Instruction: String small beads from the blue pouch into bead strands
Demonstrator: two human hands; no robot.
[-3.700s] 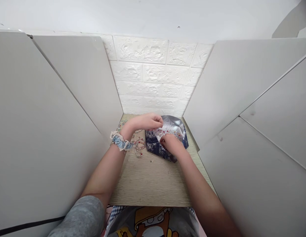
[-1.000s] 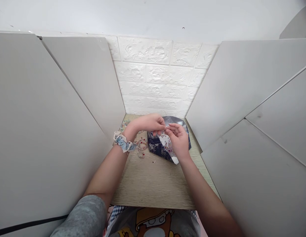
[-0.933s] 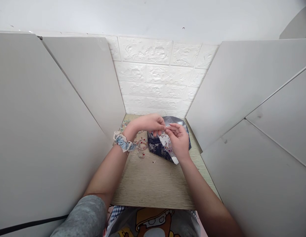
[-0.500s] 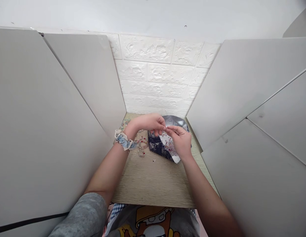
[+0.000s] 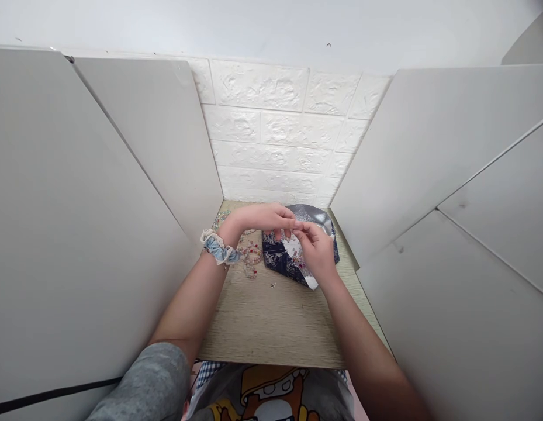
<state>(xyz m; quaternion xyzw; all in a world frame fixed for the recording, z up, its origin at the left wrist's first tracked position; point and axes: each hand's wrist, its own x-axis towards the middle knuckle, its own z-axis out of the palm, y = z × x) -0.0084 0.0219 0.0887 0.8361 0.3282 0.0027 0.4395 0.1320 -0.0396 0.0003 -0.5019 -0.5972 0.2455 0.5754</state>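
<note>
My left hand [image 5: 263,218] and my right hand [image 5: 317,250] meet fingertip to fingertip above a dark blue patterned pouch [image 5: 283,262] lying open on the wooden table [image 5: 271,321]. Both hands pinch something small and thin between them, too fine to name; it may be a thread or a bead. Small beads, some of them red, show inside the pouch's shiny lining [image 5: 315,215]. Beaded bracelets [image 5: 250,257] lie on the table just left of the pouch, under my left wrist. A blue scrunchie [image 5: 218,249] is round my left wrist.
White panels [image 5: 122,193] wall in the narrow table on the left, and more panels [image 5: 429,175] on the right. A white brick-pattern wall [image 5: 275,140] closes the back. A tiny loose bead [image 5: 273,285] lies on the wood near the pouch.
My right hand has come up out of the pouch to meet my left hand's fingertips. Over the last second both hands have stayed pinched together, shifting only slightly.
</note>
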